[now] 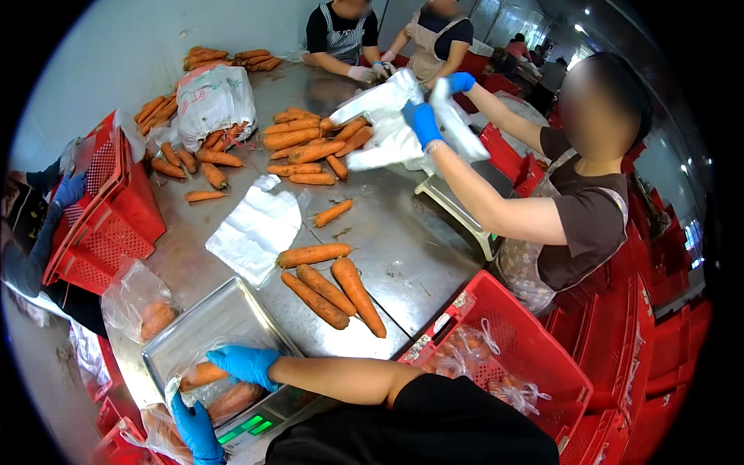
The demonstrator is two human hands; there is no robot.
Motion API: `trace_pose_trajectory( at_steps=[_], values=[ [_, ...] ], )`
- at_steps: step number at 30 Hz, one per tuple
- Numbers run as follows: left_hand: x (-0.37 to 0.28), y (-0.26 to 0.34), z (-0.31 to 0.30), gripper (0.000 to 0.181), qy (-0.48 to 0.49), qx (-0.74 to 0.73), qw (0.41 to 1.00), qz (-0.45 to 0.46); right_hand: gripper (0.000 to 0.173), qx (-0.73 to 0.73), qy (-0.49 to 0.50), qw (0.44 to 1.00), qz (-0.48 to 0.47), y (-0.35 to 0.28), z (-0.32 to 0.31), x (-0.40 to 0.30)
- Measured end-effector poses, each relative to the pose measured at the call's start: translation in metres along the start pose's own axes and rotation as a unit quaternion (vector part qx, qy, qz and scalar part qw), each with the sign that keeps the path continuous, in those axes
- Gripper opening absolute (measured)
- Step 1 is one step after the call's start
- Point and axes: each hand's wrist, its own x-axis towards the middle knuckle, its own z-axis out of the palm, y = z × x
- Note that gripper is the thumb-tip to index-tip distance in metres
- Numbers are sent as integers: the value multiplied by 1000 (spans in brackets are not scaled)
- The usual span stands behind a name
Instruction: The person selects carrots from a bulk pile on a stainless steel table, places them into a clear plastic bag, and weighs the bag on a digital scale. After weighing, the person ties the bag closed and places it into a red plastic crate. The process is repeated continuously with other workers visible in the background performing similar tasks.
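Note:
On the metal pan (pixel 218 319) of a digital scale in front of me lies a clear plastic bag with carrots (pixel 235 402) inside. My left hand (pixel 197 430), in a blue glove, pinches the bag's edge (pixel 173 385) at the lower left. From the right, my right hand (pixel 247 365), also blue-gloved, reaches over the pan and grips a carrot (pixel 202 375) at the bag's mouth. Its fingertips are partly hidden. Green digits glow on the scale's display (pixel 244 429). Beyond the pan, several loose carrots (pixel 317 296) rest on the metal table (pixel 395 232).
A red crate (pixel 523 354) with bagged carrots stands at my right; another red crate (pixel 128 215) is at left. Across the table, a co-worker's blue-gloved hands (pixel 423 123) hold white plastic bags (pixel 386 128) above a second scale (pixel 459 215). Carrot piles (pixel 314 142) lie farther back.

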Motion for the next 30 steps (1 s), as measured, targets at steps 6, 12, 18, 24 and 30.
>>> trace_pose_trajectory(
  at_steps=[6,12,18,24,30],
  values=[
    [14,17,1,62,-36,-12,999,-13,48,48,3,999,-11,23,-6,12],
    [13,-7,0,63,-47,-1,999,-25,48,-35,2,997,-73,33,-7,12],
    [16,-29,9,63,16,20,995,95,49,-46,18,997,-64,34,-5,12],
    [15,-21,5,62,1,25,996,89,49,106,13,994,0,25,-1,10],
    [11,-8,-6,57,-48,-176,983,-22,49,42,3,997,-70,40,7,14]
  ],
)
